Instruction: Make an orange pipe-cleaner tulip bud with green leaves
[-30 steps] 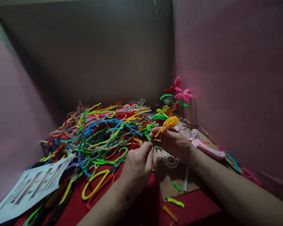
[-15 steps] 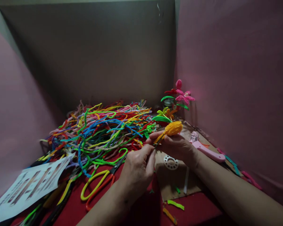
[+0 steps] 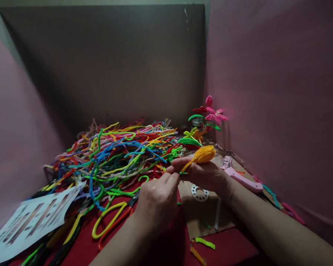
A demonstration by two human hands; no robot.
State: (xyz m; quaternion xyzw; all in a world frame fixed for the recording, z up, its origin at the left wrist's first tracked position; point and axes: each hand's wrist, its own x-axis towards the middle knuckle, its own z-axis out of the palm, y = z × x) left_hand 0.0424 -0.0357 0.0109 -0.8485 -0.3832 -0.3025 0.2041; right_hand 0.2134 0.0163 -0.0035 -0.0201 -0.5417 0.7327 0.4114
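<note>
A yellow-orange pipe-cleaner flower bud lies across the fingers of my right hand, its narrow twisted end pointing down and left. The right fingers are curled around that narrow end. My left hand is closed, thumb and fingertips pinched together at the tip of the stem. A small bit of green shows at that tip; what lies inside the left pinch is mostly hidden. Beside my left wrist are scissors with yellow and orange handles, their blades partly covered by the hand.
A large heap of coloured pipe cleaners fills the back left. Finished pipe-cleaner flowers stand at the back right. A pink-handled tool, a white ring with holes, cardboard and a printed sheet lie around.
The bud has turned slightly in my fingers, and a green bit now shows at its stem tip. My left hand has shifted a little left and the view has moved slightly.
</note>
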